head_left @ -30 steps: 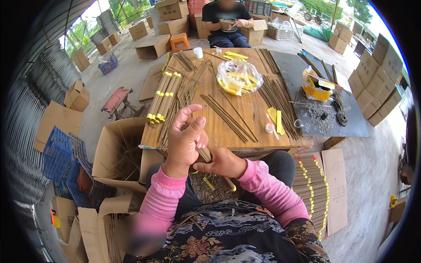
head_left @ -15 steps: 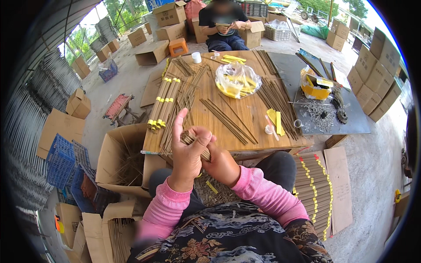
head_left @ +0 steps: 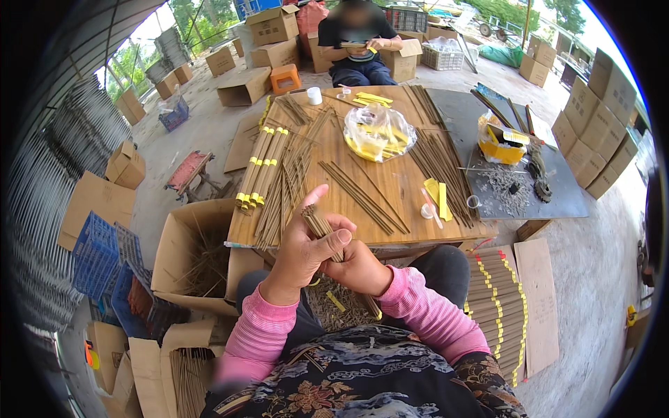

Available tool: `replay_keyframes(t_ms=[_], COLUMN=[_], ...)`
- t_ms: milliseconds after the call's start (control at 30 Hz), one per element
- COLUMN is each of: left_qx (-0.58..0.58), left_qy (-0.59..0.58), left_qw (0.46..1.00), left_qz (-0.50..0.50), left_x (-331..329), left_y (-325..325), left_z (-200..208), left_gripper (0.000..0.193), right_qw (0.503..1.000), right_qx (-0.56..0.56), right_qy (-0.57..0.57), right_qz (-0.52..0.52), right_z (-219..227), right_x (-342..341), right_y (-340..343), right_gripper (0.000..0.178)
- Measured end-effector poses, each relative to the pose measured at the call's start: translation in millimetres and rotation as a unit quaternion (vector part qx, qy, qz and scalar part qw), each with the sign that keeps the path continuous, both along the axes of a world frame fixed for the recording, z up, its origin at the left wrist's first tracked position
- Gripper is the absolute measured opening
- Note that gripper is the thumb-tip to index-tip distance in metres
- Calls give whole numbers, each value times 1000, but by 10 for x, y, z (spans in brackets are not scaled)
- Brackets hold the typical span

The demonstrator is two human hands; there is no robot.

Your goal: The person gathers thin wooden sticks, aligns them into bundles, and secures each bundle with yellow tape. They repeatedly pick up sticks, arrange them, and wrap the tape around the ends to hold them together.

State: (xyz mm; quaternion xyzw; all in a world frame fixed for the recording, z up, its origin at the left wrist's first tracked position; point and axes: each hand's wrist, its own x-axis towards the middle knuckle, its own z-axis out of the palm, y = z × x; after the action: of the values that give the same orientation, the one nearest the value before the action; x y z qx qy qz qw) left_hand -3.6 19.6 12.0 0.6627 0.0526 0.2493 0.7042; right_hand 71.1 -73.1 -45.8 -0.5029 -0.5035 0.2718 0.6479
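Note:
A bundle of thin brown incense sticks (head_left: 318,224) slants between my hands over my lap, its far ends bunched toward the table. My left hand (head_left: 294,252) is wrapped round the upper part, thumb across the sticks and index finger stretched out. Lower down, my right hand (head_left: 362,268) grips the same bundle. The near end, with a bit of yellow on it, shows below my right wrist. Just beyond, loose incense sticks (head_left: 355,195) lie on the wooden table (head_left: 404,174). Finished-looking bundles with yellow bands (head_left: 261,167) lie at its left side.
A plastic bag of yellow strips (head_left: 380,132) and a small white cup (head_left: 427,211) stand on the table. An open carton (head_left: 191,254) holds sticks at left. Banded bundles (head_left: 498,306) lie at right. Across the table, a person (head_left: 357,49) handles sticks.
My hands have turned the bundle, so its far ends now show and its near end appears below my right wrist. My left index finger has tipped down to the right.

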Motion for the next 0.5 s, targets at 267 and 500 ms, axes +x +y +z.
replay_keyframes(t_ms=[267, 500], left_qx=[-57, -83], left_qy=[-34, -77], left_qw=[996, 992], left_qz=[-60, 55], left_x=[3, 84], left_y=[27, -197], left_z=[-63, -76], left_gripper=[40, 34], right_qw=[998, 989], right_qx=[22, -43], right_qy=[47, -103], right_qz=[46, -99], right_z=[69, -85], right_x=[-15, -24], right_y=[0, -36], right_gripper=[29, 23])
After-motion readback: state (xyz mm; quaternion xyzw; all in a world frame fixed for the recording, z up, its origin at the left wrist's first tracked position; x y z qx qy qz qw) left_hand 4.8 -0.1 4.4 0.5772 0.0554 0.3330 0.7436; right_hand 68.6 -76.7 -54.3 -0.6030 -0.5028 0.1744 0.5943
